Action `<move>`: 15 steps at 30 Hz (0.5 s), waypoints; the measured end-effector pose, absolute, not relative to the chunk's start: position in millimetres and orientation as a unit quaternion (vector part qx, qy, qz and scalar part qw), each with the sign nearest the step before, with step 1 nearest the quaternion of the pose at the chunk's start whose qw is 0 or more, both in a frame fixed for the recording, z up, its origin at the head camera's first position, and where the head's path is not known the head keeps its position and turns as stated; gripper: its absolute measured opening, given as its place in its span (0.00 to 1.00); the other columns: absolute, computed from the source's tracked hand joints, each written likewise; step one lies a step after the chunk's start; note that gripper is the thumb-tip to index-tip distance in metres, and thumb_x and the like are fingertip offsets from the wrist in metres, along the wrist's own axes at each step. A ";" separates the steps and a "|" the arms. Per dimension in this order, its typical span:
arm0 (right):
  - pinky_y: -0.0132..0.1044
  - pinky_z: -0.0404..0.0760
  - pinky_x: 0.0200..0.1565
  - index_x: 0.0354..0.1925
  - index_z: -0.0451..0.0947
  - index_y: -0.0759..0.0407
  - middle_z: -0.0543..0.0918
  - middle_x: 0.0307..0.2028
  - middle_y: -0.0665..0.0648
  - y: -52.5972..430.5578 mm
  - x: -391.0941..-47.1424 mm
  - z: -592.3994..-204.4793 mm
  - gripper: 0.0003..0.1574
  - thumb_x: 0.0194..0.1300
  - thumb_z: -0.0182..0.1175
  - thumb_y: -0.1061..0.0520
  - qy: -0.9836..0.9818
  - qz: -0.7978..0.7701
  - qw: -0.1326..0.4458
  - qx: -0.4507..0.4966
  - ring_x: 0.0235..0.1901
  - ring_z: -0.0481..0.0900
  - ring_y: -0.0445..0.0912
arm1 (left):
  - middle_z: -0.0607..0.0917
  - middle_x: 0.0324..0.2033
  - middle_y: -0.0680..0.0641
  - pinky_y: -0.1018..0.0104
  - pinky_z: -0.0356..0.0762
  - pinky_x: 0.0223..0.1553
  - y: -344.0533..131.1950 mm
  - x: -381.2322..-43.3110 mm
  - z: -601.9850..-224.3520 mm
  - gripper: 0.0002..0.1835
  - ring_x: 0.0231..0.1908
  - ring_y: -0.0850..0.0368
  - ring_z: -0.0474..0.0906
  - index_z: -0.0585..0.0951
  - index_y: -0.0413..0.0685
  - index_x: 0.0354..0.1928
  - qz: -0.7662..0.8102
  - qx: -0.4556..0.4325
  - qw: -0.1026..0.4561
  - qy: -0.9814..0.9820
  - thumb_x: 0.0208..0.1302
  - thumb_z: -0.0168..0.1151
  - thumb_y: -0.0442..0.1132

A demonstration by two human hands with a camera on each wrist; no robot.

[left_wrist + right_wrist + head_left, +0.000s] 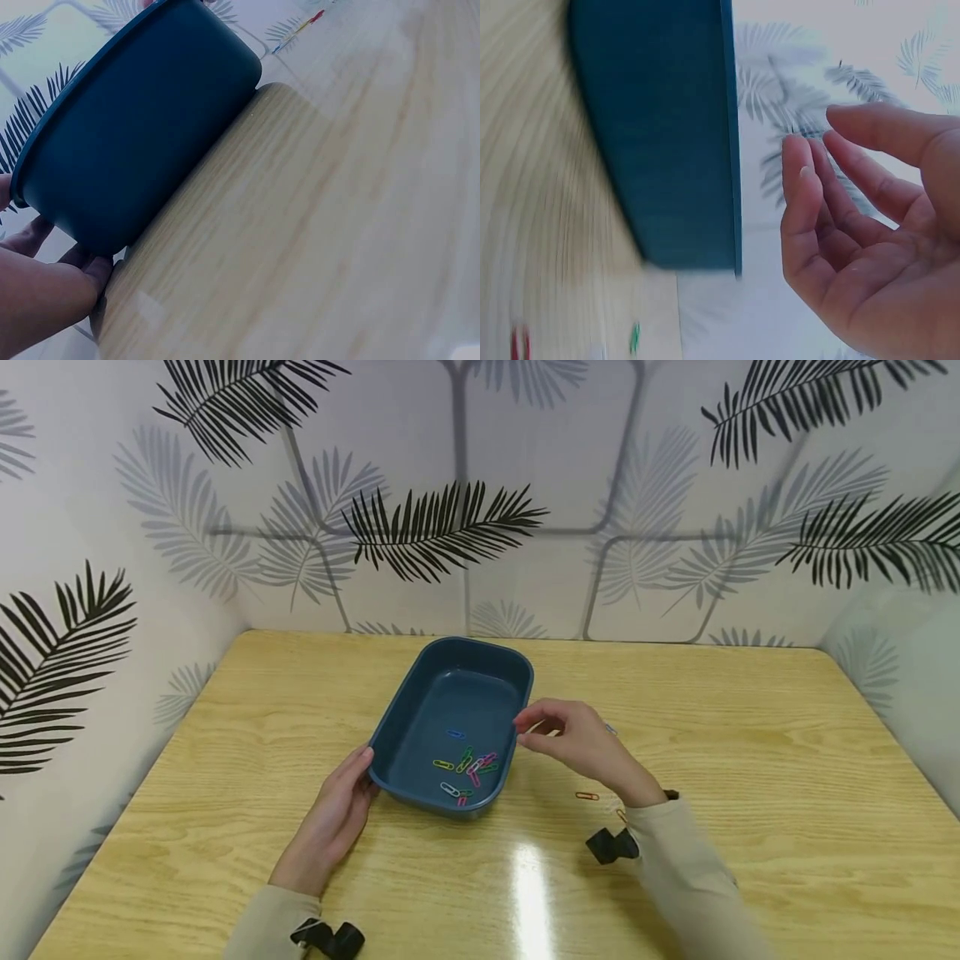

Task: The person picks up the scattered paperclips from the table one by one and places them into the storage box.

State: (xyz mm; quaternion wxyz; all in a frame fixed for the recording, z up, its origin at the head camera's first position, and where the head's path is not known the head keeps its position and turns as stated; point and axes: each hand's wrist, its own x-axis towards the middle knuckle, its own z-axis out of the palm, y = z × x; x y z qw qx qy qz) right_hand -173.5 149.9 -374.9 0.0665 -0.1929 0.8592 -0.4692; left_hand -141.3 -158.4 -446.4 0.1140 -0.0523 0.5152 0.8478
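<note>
The left hand (337, 814) grips the blue tray (472, 693) near its left corner; the right hand (577, 742), fingers loosely curved and parted, hovers by its right side, near the colored paper clips (476, 767) inside.

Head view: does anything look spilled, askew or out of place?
A few thin looped paper clips, including an orange one, lie loose on the yellow wooden table, outside the dark-blue rectangular plastic tray holding the others, so they look stray. Nothing appears damaged.
</note>
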 end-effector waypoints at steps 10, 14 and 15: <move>0.42 0.78 0.39 0.44 0.80 0.65 0.82 0.39 0.55 212.2 -171.4 -394.9 0.11 0.64 0.63 0.61 0.901 -0.389 0.079 -0.175 0.39 0.80 0.48 | 0.60 0.66 0.44 0.67 0.56 0.63 -160.0 -140.8 -446.2 0.27 0.63 0.58 0.59 0.52 0.33 0.72 0.847 -0.055 0.113 0.517 0.79 0.39 0.40; 0.42 0.77 0.39 0.42 0.80 0.65 0.82 0.36 0.53 231.5 -166.4 -402.7 0.10 0.62 0.65 0.61 0.912 -0.358 0.097 -0.173 0.37 0.79 0.47 | 0.59 0.67 0.43 0.67 0.56 0.64 -159.7 -141.6 -446.4 0.26 0.64 0.57 0.58 0.52 0.33 0.72 0.851 -0.058 0.114 0.510 0.79 0.39 0.39; 0.42 0.77 0.38 0.41 0.80 0.65 0.82 0.36 0.53 235.2 -164.9 -404.2 0.10 0.61 0.66 0.61 0.914 -0.352 0.102 -0.173 0.36 0.79 0.46 | 0.58 0.67 0.43 0.66 0.55 0.64 -159.4 -141.9 -446.3 0.27 0.65 0.57 0.57 0.52 0.33 0.73 0.850 -0.056 0.114 0.510 0.79 0.39 0.38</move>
